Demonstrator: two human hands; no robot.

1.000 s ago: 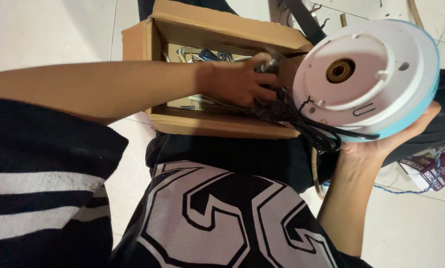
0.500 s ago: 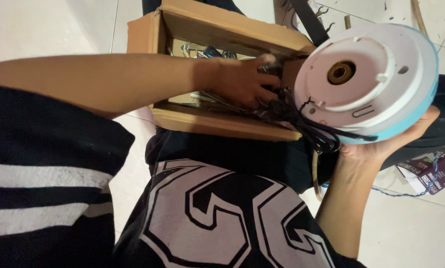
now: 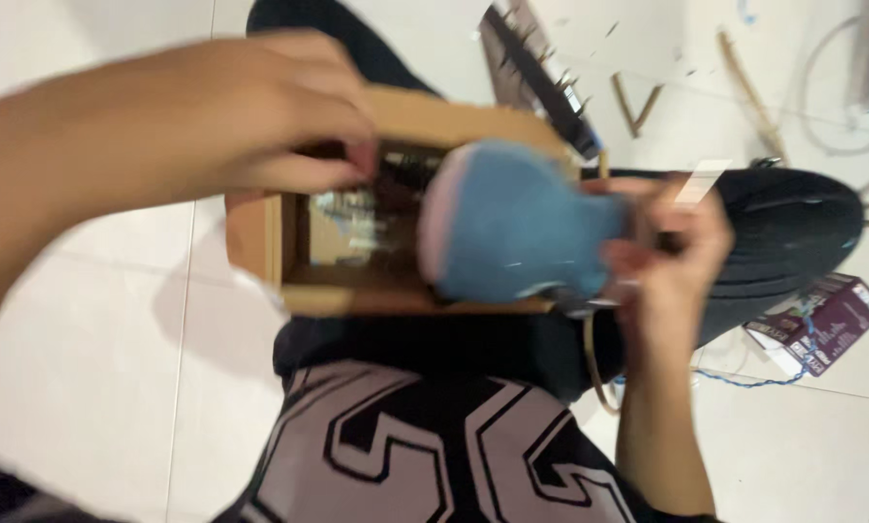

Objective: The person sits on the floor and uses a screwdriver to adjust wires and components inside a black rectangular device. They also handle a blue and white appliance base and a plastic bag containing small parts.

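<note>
Head view, blurred by motion. The left hand (image 3: 260,116) comes in from the upper left on a bare forearm that fills that corner, wrist bent so the fingers point down and right over the far rim of the cardboard box (image 3: 260,242). The right hand (image 3: 672,257) rises from the lower right, forearm nearly vertical, palm turned toward the box.

The box lies on its side across the person's lap, its open face upward, with printed sheets and dark cord showing inside. The blue round appliance (image 3: 517,232) sits over the right half of the opening, tilted so that its blue side faces the camera and a pale edge shows at its left; it hides the box's right inner wall. Below the box is a black garment with pale block shapes (image 3: 415,446). On the white tiled floor (image 3: 95,387), a purple carton (image 3: 822,320) lies at the right edge beside a thin blue wire, and a dark spiked strip (image 3: 541,73) lies past the box's far right corner.

The left fingers (image 3: 352,160) are curled close together, tips pinched at the box's far rim; what they pinch is too blurred to tell. The right fingers (image 3: 638,261) are bent around the appliance's right end, gripping it.
</note>
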